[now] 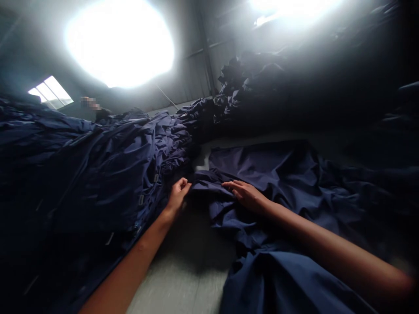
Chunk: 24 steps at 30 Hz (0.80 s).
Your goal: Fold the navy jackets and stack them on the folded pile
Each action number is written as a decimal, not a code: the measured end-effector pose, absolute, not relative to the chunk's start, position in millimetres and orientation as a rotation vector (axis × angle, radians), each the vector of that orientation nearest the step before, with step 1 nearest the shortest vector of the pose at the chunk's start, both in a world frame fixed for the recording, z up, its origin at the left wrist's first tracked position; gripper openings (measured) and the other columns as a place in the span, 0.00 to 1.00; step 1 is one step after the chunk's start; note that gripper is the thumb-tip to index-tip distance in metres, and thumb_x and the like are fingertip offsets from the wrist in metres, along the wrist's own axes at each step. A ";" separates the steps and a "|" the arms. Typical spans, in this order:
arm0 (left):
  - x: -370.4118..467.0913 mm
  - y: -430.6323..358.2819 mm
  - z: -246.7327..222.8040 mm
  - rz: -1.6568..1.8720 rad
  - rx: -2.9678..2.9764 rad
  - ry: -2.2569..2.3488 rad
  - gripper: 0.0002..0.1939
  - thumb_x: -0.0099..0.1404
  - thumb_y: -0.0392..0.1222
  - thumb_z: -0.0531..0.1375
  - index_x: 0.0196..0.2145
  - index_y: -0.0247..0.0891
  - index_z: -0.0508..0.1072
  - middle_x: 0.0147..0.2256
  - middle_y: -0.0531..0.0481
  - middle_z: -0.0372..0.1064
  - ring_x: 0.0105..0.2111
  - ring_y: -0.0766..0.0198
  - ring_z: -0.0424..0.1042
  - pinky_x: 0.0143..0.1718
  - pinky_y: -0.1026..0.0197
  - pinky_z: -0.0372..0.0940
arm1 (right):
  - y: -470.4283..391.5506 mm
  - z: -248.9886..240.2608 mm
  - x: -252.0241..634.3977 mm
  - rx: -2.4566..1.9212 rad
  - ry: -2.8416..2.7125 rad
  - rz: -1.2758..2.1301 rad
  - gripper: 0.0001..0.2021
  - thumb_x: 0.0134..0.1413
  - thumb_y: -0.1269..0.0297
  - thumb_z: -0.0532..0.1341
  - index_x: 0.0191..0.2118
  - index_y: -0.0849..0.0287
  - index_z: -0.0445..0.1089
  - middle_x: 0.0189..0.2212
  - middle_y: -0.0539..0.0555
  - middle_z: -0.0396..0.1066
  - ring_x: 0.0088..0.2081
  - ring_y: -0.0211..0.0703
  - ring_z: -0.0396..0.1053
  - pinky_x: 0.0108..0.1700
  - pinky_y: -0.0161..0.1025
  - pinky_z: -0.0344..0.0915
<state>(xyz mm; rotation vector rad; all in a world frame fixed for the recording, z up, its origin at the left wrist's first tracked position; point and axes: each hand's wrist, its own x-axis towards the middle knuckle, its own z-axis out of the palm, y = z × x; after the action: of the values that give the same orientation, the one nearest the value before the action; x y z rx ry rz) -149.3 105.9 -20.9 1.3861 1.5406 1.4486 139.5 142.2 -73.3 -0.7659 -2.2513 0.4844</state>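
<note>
A dark navy piece of cloth (258, 163), wrinkled and partly folded, is spread on the right side of a pale surface. My left hand (178, 192) pinches the left end of its narrow folded edge between thumb and fingers. On top of the same cloth rests my right hand (247, 195), palm down with the fingers stretched out towards the left hand. Part of the cloth runs under my right forearm and bunches towards the front. What lies beneath the right palm is hidden.
A tall heap of navy cloth pieces (108, 170) with small pale tags (141, 199) rises on the left. More dark cloth (235, 83) is piled at the back. A person (101, 113) is partly visible behind the left heap. The pale surface (183, 279) shows between the arms.
</note>
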 end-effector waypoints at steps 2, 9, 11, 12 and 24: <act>-150.2 104.2 -12.0 1.538 1.431 1.521 0.18 0.52 0.51 0.68 0.30 0.40 0.64 0.25 0.60 0.59 0.26 0.69 0.63 0.30 0.67 0.60 | 143.5 -74.6 139.6 -0.770 -2.273 0.475 0.24 0.66 0.76 0.52 0.62 0.56 0.71 0.47 0.58 0.73 0.43 0.43 0.74 0.48 0.41 0.71; -118.8 86.2 3.7 1.328 1.882 1.502 0.13 0.56 0.43 0.68 0.38 0.40 0.71 0.29 0.57 0.65 0.31 0.67 0.68 0.37 0.64 0.63 | 140.6 -73.0 140.2 -0.712 -2.305 0.360 0.39 0.58 0.81 0.54 0.73 0.49 0.55 0.49 0.56 0.73 0.46 0.44 0.71 0.50 0.41 0.70; -108.6 81.0 2.7 1.141 1.884 1.357 0.16 0.57 0.43 0.68 0.42 0.40 0.71 0.34 0.54 0.71 0.35 0.64 0.73 0.41 0.62 0.66 | 138.2 -70.4 140.7 -0.696 -2.384 0.284 0.43 0.53 0.83 0.54 0.73 0.48 0.57 0.45 0.55 0.73 0.43 0.44 0.70 0.47 0.39 0.69; -105.9 80.0 1.9 1.077 1.833 1.291 0.17 0.59 0.44 0.68 0.45 0.41 0.70 0.37 0.52 0.74 0.37 0.63 0.75 0.42 0.61 0.68 | 137.5 -69.5 140.8 -0.693 -2.416 0.248 0.41 0.51 0.84 0.55 0.71 0.49 0.62 0.42 0.54 0.73 0.41 0.44 0.70 0.46 0.39 0.68; -139.7 87.5 -19.0 0.661 1.616 1.623 0.24 0.59 0.61 0.67 0.36 0.35 0.82 0.36 0.43 0.81 0.37 0.52 0.78 0.35 0.59 0.68 | 141.2 -72.6 138.4 -0.703 -2.404 0.294 0.38 0.39 0.87 0.55 0.59 0.57 0.75 0.44 0.56 0.74 0.46 0.47 0.71 0.48 0.40 0.69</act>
<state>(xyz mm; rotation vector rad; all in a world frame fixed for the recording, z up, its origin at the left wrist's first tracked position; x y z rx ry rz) -139.7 87.5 -19.0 1.6164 1.6229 0.6612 138.4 141.2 -72.6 -0.7034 -2.4041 0.2936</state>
